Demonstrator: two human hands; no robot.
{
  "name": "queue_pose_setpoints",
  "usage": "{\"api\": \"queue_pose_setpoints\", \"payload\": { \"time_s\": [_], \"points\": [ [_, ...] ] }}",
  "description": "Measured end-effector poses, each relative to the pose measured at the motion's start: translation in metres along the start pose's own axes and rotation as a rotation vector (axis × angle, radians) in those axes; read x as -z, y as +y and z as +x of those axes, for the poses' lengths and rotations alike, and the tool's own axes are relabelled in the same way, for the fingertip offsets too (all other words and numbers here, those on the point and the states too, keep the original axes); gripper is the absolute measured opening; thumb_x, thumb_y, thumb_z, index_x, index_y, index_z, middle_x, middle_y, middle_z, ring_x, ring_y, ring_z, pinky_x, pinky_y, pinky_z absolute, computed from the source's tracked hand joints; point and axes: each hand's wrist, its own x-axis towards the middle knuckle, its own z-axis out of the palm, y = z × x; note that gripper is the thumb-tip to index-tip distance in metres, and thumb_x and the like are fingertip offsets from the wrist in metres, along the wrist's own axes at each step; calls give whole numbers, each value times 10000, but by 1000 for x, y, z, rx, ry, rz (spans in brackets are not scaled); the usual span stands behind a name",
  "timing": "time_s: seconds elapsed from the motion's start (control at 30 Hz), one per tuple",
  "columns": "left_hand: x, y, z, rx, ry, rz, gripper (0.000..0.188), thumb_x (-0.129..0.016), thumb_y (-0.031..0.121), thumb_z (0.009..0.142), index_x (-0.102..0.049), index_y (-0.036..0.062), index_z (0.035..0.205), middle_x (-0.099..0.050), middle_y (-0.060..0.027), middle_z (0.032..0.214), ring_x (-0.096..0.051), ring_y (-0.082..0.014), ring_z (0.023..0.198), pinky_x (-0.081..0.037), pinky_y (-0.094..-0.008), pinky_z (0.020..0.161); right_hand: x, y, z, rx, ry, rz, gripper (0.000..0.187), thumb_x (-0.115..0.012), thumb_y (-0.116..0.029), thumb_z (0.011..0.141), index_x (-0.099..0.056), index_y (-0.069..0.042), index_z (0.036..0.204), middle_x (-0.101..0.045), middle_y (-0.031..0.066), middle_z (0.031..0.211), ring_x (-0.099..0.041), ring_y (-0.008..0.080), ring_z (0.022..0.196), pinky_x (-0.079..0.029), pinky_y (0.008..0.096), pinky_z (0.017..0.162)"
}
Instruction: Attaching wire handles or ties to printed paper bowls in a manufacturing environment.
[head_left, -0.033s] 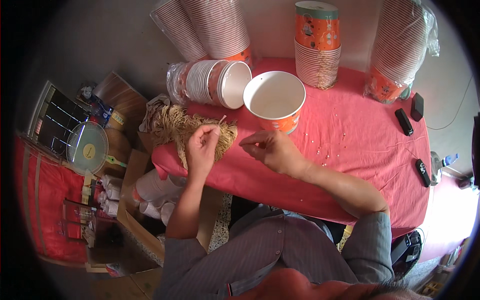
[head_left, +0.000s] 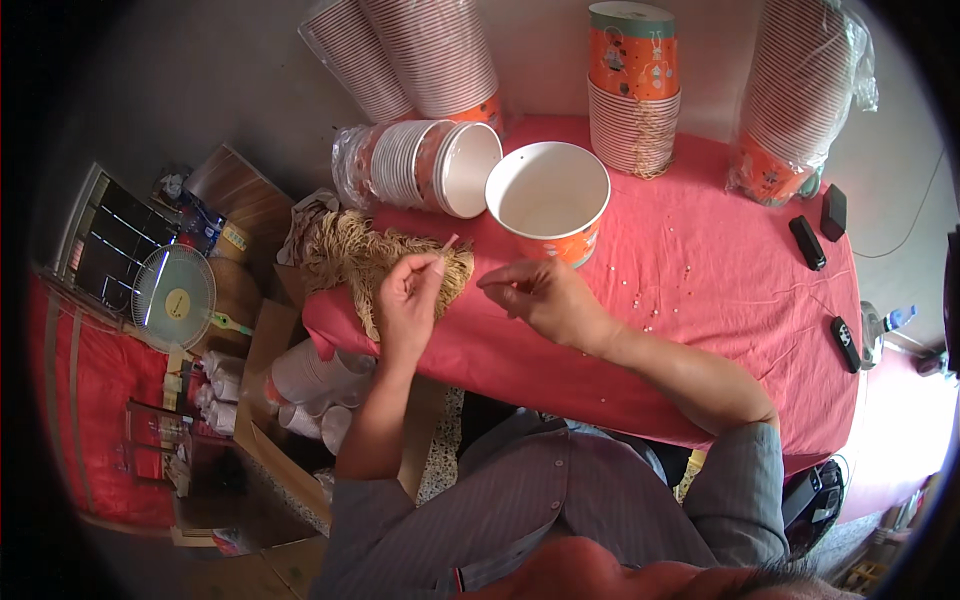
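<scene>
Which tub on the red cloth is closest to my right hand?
The upright, open tub standing by itself, just beyond your right hand; the other tubs there are nested in stacks, farther away.

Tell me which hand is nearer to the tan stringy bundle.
Left. The left hand overlaps the right part of the tan stringy bundle in this view; contact is unclear. The right hand is right of the bundle, apart from it.

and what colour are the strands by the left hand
The strands are yellowish tan, clearest in the head view.
</scene>
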Motion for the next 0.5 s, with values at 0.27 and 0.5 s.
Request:
{"api": "queue_pose_setpoints", "payload": {
  "time_s": [0.27,0.5],
  "points": [
    [-56,9,-40,42,2,-388,132,-711,94,1087,-716,-24,1146,-741,-12,1040,-647,-56,946,-514,-221,861,-5,-5,3,-95,92,454,286,-741,-264,1083,-797,-70,1286,-741,9,1020,-673,75,846,-544,232,657],
    [-69,7,-44,57,-6,-484,154,-691,85,1094,-716,-37,1185,-748,-38,1059,-661,-75,974,-517,-239,895,3,-13,1,-78,89,527,197,-737,-248,1085,-812,-72,1136,-721,-27,1011,-655,63,865,-515,234,678]
  ]
}}
